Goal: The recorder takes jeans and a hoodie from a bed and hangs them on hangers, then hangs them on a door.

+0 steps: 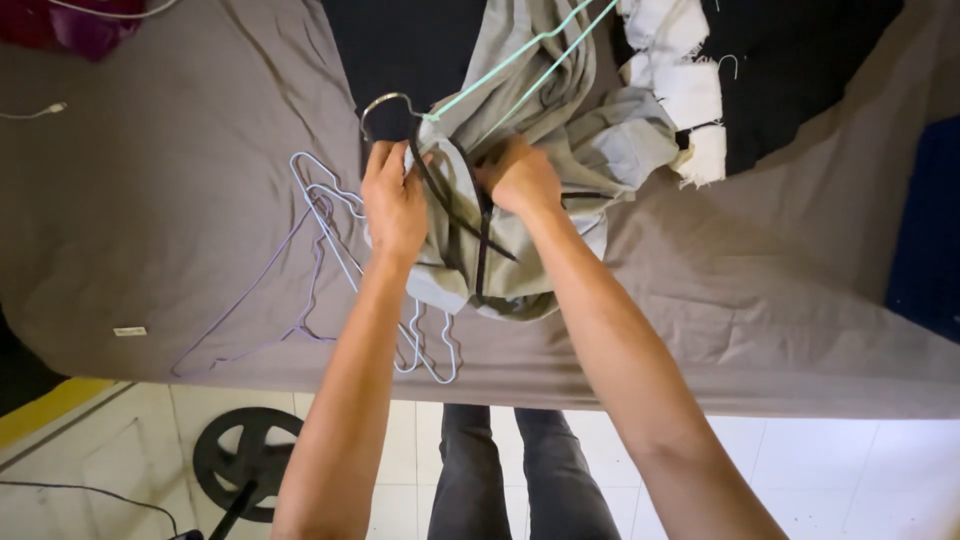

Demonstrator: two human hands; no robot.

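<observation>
Head camera, looking straight down at a bed (180, 200) covered in a grey-brown sheet, with both bare forearms reaching up into the picture from the bottom edge.

The left hand (393, 198) has its grip clenched, fingers curled over the neck of a dark hanger (470, 215) just below its metal hook, which curves up and to the left above the knuckles. The hand also presses on a fold of a light grey garment (560, 120).

The right hand (522, 180) is clenched too, its fingers bunched into the grey cloth where the dark arms of the hanger pass under it. Whether it grasps the hanger itself or only the fabric cannot be told.

The grey garment lies crumpled at the middle of the bed, spreading from both hands toward the top of the picture, with the dark hanger half wrapped inside it. A thin mint-green hanger (520, 62) runs diagonally across the cloth, touching it.

Just left of the left wrist, a loose stack of pale lilac wire hangers (330, 260) lies flat on the sheet. White frayed cloth (690, 90) and black fabric (800, 70) lie near the top right.

Below the bed edge are pale floor tiles (860, 470), the person's dark trousers (520, 470), and a black weight plate (245, 460) at lower left.
</observation>
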